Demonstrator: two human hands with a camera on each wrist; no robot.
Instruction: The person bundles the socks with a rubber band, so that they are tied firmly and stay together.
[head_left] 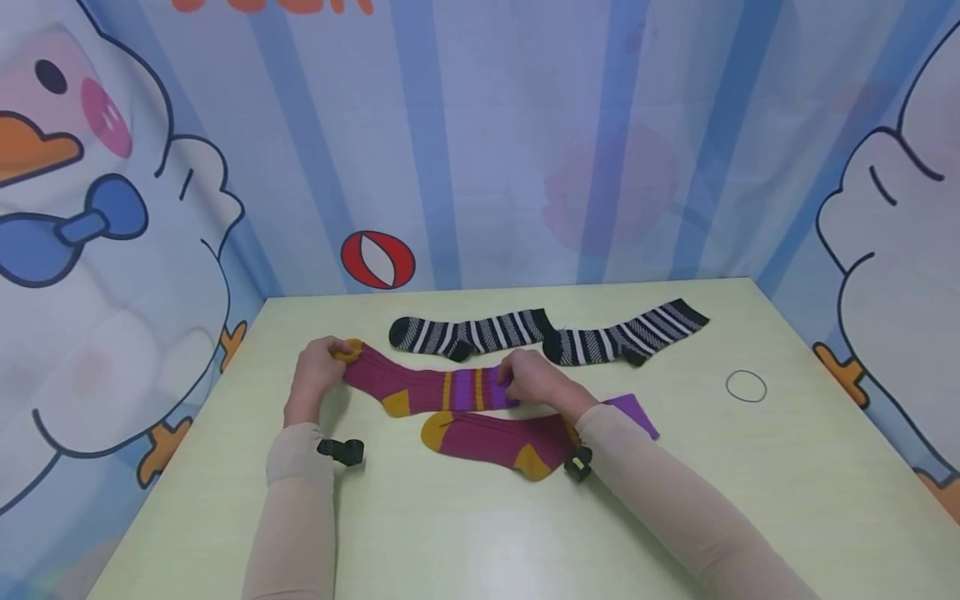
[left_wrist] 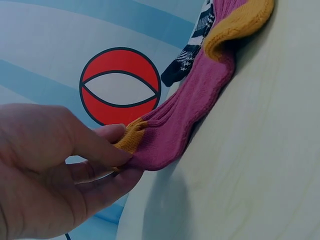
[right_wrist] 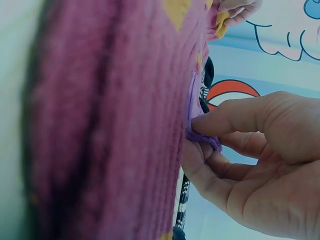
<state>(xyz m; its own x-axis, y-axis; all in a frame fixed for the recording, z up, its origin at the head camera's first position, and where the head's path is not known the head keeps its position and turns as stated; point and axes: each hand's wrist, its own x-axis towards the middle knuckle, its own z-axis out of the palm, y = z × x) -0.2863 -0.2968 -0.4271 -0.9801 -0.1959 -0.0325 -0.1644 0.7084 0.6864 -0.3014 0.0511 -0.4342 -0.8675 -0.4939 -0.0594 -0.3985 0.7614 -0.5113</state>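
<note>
A maroon sock with mustard toe and heel and purple stripes stretches between both hands. My left hand pinches its mustard toe, lifted off the table in the left wrist view. At the other end my right hand pinches the purple cuff between thumb and fingers. A second maroon sock of the same pattern lies nearer on the table, toe to the left. My right forearm covers part of it, and its purple cuff shows beyond the sleeve.
Behind lie two black-and-white striped socks, a left one and a right one, end to end. A thin dark ring lies on the pale table at right. A cartoon-printed curtain stands along the table's back edge.
</note>
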